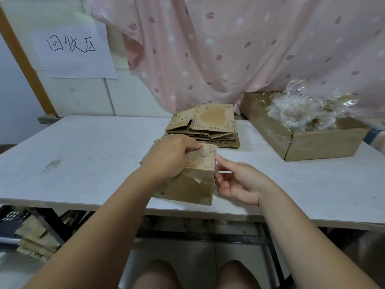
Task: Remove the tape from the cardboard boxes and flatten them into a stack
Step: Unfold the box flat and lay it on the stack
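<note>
White table (83, 153) underneath: the left hand (168, 157) curls its fingers over the top of the cardboard box (195, 184), gripping it. The right hand (235, 180) has bent fingers touching the box's right side, grip unclear. Behind the box lies the flattened stack (208, 126).

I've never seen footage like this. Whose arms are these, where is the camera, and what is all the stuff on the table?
There is no machine here. A person wears a camera on the head, so this single picture looks down along their own arms. The left hand grips the top of a small cardboard box standing on the white table. The right hand is at the box's right edge; its fingers may be pinching clear tape, but that is too faint to tell. Behind the box lies a stack of flattened boxes. To the right, an open carton holds crumpled clear plastic.
</note>
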`<state>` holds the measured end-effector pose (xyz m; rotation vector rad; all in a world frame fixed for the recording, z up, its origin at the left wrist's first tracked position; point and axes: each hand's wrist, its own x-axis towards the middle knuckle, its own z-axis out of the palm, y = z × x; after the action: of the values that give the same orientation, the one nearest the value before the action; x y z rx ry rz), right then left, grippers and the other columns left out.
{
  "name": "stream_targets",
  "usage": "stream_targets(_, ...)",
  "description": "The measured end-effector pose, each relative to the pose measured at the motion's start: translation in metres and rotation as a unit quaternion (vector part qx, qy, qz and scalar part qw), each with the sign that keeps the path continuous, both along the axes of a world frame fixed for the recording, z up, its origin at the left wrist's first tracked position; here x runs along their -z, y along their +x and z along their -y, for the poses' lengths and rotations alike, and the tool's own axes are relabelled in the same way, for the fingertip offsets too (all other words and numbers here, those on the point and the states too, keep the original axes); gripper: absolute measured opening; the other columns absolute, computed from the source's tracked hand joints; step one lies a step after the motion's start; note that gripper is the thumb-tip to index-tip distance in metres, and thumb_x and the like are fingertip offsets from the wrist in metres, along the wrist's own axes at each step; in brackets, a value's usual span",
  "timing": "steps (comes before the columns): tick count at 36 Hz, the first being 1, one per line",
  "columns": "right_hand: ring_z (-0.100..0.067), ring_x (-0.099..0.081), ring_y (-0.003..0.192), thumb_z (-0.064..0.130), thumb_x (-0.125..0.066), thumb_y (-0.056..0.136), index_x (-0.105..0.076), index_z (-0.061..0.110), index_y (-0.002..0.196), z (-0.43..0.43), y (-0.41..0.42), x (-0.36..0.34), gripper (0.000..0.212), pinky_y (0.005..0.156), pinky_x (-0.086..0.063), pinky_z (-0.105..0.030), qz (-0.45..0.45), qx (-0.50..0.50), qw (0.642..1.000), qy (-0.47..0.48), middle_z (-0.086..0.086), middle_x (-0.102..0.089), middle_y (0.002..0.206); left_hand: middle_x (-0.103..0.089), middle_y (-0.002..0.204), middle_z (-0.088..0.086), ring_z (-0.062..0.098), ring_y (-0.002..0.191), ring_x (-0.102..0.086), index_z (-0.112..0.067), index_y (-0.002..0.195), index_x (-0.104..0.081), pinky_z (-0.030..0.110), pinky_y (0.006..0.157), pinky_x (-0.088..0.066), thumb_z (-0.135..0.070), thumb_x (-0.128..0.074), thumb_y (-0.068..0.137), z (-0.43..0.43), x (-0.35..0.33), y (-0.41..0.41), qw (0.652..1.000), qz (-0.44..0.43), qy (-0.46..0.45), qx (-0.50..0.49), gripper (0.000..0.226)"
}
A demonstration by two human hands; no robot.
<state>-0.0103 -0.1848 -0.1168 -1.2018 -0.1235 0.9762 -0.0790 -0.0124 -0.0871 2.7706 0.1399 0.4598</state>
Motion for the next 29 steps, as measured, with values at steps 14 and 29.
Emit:
stream_targets(14, -0.012, -0.051, 0.059, 0.012, -0.046, 0.099, -0.056, 0.009, 0.075, 0.0, -0.008, -0.013, 0.026, 0.057, -0.038, -0.023, 0.2, 0.047, 0.977, -0.058, -0.002, -0.059, 0.065, -0.059, 0.129, -0.007, 0.018, 0.123, -0.049, -0.032, 0.123, -0.062, 0.042, 0.099, -0.041, -0.003, -0.044, 0.085, -0.003, 0.006, 0.006, 1.0, 0.008, -0.004, -0.014, 0.051)
stream_targets(29, -0.008, -0.05, 0.063, 0.017, -0.052, 0.097, -0.053, 0.014, 0.075, 0.007, 0.005, -0.041, 0.022, 0.062, -0.038, -0.023, 0.349, -0.038, 0.919, -0.18, 0.002, -0.065, 0.07, -0.053, 0.136, -0.007, 0.015, 0.128, -0.043, -0.029, 0.127, -0.059, 0.034, 0.105, -0.036, 0.002, -0.044, 0.086, 0.0, 0.001, 0.002, 1.0, -0.006, 0.016, -0.007, 0.054)
